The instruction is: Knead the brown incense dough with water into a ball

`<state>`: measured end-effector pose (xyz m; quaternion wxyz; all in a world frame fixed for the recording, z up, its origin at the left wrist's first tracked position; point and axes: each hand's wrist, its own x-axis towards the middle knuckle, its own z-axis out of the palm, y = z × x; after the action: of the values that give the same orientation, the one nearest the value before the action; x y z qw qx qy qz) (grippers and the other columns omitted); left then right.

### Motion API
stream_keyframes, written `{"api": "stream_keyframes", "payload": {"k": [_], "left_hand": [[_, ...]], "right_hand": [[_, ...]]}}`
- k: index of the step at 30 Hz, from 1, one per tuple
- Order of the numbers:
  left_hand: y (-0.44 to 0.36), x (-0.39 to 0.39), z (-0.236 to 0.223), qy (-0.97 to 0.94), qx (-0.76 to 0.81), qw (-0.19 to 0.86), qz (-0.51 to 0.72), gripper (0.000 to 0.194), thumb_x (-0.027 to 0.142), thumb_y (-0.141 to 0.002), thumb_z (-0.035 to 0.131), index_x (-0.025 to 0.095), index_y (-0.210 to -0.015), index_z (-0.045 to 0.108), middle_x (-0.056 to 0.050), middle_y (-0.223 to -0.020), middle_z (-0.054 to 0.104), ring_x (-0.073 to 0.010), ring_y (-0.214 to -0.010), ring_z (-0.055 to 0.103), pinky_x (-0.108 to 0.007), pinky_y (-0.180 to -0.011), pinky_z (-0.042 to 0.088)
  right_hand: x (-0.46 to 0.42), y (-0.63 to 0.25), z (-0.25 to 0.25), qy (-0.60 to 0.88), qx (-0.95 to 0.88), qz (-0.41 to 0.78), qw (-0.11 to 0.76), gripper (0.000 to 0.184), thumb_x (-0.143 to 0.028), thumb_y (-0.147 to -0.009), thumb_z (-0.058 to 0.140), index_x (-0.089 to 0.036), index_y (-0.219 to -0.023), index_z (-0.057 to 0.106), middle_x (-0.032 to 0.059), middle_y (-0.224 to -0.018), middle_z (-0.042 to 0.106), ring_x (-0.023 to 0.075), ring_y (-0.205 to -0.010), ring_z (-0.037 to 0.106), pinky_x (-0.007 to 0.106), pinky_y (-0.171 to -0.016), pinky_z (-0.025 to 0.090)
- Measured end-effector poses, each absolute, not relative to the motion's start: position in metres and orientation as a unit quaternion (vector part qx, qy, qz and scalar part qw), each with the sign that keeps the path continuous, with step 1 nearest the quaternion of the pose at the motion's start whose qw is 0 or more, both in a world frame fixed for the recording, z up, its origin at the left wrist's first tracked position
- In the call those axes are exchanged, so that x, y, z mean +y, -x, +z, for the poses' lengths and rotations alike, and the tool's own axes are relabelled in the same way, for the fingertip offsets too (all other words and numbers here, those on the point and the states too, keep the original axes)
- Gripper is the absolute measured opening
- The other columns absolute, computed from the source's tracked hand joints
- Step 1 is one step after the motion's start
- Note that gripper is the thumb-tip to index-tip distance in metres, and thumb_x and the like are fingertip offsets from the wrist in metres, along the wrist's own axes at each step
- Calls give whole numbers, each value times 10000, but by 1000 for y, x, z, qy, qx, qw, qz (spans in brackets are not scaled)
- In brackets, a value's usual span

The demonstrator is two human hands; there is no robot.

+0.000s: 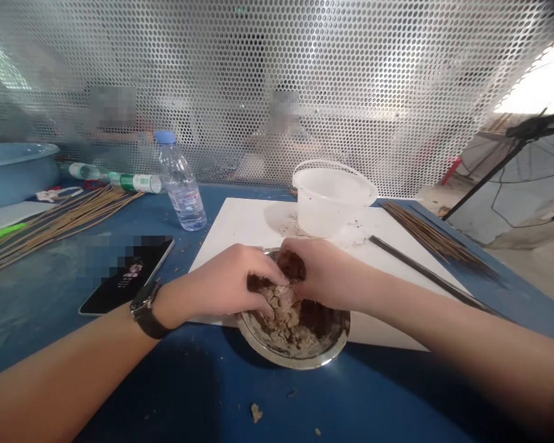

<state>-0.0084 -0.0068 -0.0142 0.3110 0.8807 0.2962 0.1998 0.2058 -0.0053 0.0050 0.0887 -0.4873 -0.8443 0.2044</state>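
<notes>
A shiny metal bowl sits at the front edge of a white board, partly over the blue table. Inside lies a crumbly, cracked brown dough-like lump, with loose powder and crumbs around it. My left hand, a dark watch on its wrist, grips the lump from the left between thumb and fingers. From the right, my right hand reaches over the bowl with curled fingers pressed to the lump's upper right side. Some fingertips are hidden inside the bowl.
The white board carries a translucent bucket and a dark rod. Thin brown sticks lie right, more sticks left. A water bottle, phone and blue basin stand left; a perforated screen rises behind.
</notes>
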Motion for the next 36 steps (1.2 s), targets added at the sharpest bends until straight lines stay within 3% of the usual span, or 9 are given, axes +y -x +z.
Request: {"api": "stream_keyframes", "payload": {"k": [4,8,11,17,23,27,32,36], "left_hand": [[9,-7,-14,-866,324,326,197,320,227,-665,899,223,-969,798,-15,-996,770,-198,-948,692,-286,-856,516],[10,-8,-11,-865,336,321,189,315,234,-690,886,232,-989,788,-4,-995,760,-187,-930,683,-275,-834,502],[13,-9,-8,-864,348,312,187,359,215,-694,879,245,-1040,786,-1,-1033,763,-191,-943,680,-279,-850,495],[19,-4,-3,-864,364,300,176,362,246,-737,854,275,-1090,783,-6,-1130,761,-211,-1024,681,-295,-881,496],[24,0,-6,-873,365,274,174,346,304,-728,871,266,-1063,794,-38,-1091,757,-231,-1013,673,-335,-892,508],[27,3,-10,-877,356,267,181,356,320,-722,877,278,-1065,790,-47,-1105,744,-249,-1096,641,-363,-947,500],[29,5,-13,-877,355,268,182,370,311,-706,889,272,-1058,782,-44,-1092,733,-242,-1087,634,-374,-961,489],[29,4,-13,-885,340,260,184,346,371,-736,868,258,-1048,772,-61,-1081,725,-251,-1084,624,-369,-930,486]], "right_hand": [[-12,-205,8,482,-857,164,77,194,-197,-720,706,-224,-897,633,3,-853,706,173,-749,599,261,-573,349],[-23,-213,27,469,-865,171,52,106,-299,-830,680,-215,-895,670,21,-856,715,163,-729,606,265,-562,363],[-35,-216,40,511,-850,128,0,213,-386,-887,632,-199,-792,668,45,-767,689,156,-621,562,280,-515,322],[-49,-210,35,498,-843,163,-121,402,-592,-791,690,-206,-679,688,37,-636,641,163,-538,524,295,-479,296],[-42,-199,23,482,-856,107,-155,191,-352,-803,695,-176,-773,762,87,-724,695,211,-633,616,294,-501,285],[-42,-196,20,463,-861,119,-173,128,-194,-800,648,-152,-762,763,85,-688,685,181,-581,578,286,-489,284],[-38,-207,23,418,-887,141,-137,151,-161,-825,617,-151,-745,745,57,-667,666,138,-533,499,279,-491,290],[-30,-217,33,410,-891,192,-28,158,-238,-889,645,-188,-779,746,37,-748,712,152,-636,584,263,-573,386]]}}
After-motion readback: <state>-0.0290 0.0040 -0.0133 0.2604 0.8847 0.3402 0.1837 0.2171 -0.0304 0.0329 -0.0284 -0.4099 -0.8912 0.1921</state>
